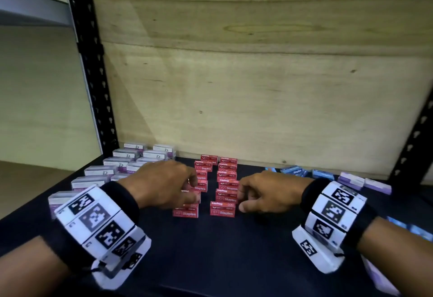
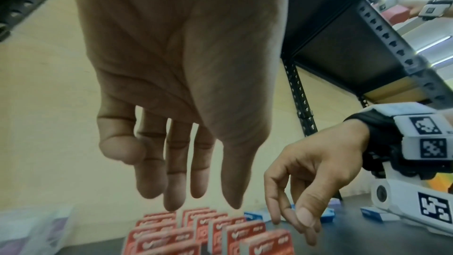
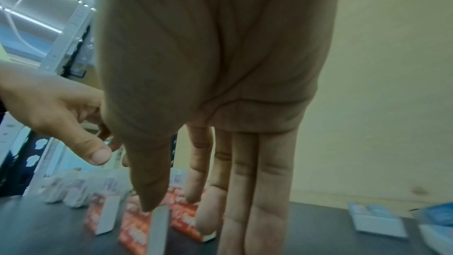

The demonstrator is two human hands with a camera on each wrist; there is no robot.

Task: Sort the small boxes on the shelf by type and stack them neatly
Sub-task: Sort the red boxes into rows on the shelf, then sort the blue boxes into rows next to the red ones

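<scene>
Two rows of red staples boxes run front to back in the middle of the dark shelf: a left row and a right row. My left hand reaches over the left row with its fingertips at the boxes. The left wrist view shows that hand with straight fingers pointing down over the red boxes and holding nothing. My right hand rests against the right row with loosely bent fingers. In the right wrist view its fingers hang straight beside the red boxes.
White and purple boxes stand in rows at the left. Blue boxes and purple boxes lie at the back right. Black posts and a wooden back panel bound the shelf.
</scene>
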